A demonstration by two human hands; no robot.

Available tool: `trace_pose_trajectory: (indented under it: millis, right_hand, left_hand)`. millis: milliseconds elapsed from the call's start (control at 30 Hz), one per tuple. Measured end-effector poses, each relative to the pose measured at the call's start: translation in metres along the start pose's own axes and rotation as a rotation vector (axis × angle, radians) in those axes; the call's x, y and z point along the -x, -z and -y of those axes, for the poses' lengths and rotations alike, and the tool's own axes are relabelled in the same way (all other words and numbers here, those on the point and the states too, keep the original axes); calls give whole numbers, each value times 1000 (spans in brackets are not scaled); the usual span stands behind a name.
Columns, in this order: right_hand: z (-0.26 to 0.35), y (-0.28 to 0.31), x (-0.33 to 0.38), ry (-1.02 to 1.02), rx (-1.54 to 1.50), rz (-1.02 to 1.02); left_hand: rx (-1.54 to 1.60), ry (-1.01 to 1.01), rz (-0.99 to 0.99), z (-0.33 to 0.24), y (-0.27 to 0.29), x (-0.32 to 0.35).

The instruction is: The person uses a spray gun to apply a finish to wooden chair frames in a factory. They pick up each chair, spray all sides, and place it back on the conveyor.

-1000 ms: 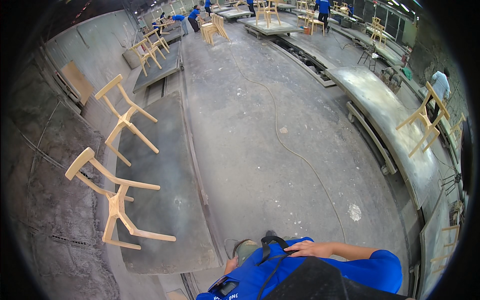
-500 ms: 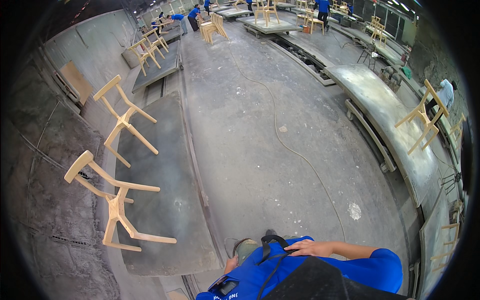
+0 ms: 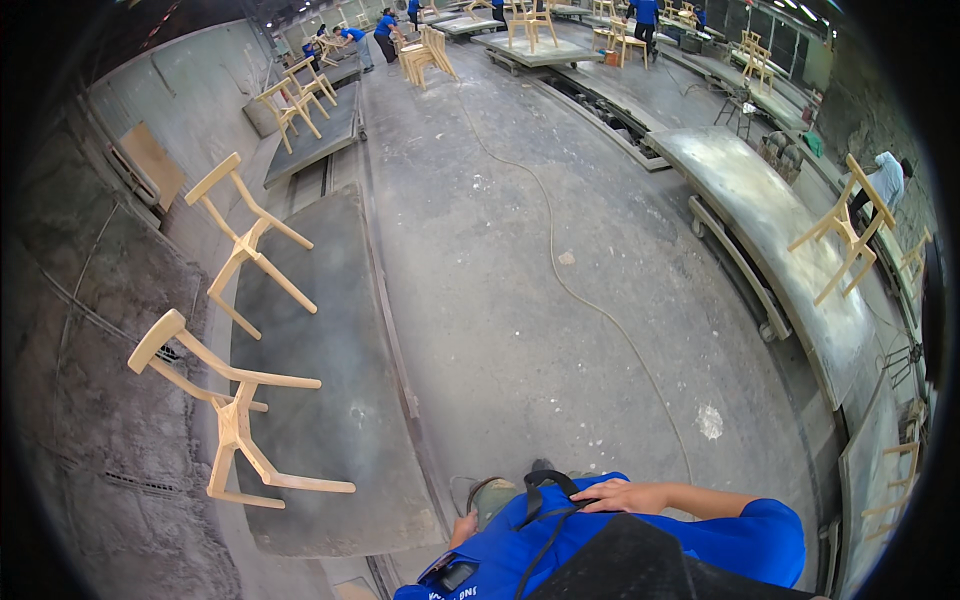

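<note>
My right hand (image 3: 622, 496) lies across the front of my blue shirt (image 3: 560, 545), fingers stretched out and touching a black strap (image 3: 540, 492). Low at my left side, part of my left hand (image 3: 463, 528) shows beside a dark thin loop (image 3: 470, 487), and its fingers are mostly hidden. To my left, a bare wooden chair frame (image 3: 233, 420) without a seat stands on a low grey platform (image 3: 335, 470). A second wooden chair frame (image 3: 245, 245) stands farther along that platform. Neither hand touches the chairs.
A long cable (image 3: 610, 310) snakes over the concrete floor. On the right, a metal-topped platform (image 3: 770, 220) carries another chair frame (image 3: 848, 235), with a person in a light top (image 3: 885, 180) behind it. Several blue-shirted people and stacked chairs (image 3: 428, 58) are at the far end.
The person in the light top at the right has shifted slightly to the right. My hands stay where they were; the view has tilted a little.
</note>
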State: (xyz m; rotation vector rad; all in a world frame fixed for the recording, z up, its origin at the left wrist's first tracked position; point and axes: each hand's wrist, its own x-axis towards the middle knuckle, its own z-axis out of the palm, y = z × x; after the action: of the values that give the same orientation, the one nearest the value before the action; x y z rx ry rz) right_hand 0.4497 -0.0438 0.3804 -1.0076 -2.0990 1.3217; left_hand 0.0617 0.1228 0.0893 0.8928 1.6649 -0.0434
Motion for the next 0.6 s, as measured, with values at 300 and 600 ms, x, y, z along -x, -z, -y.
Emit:
trace_pose_trajectory:
  millis: [300,600]
  right_hand:
    - [1,10,-6,-6,14,-10]
    - [1,13,-11,-26,8,-4]
  left_hand:
    - [-46,-49,21,-4,3,-8]
    - [-67,-117,53,-9,8,-10]
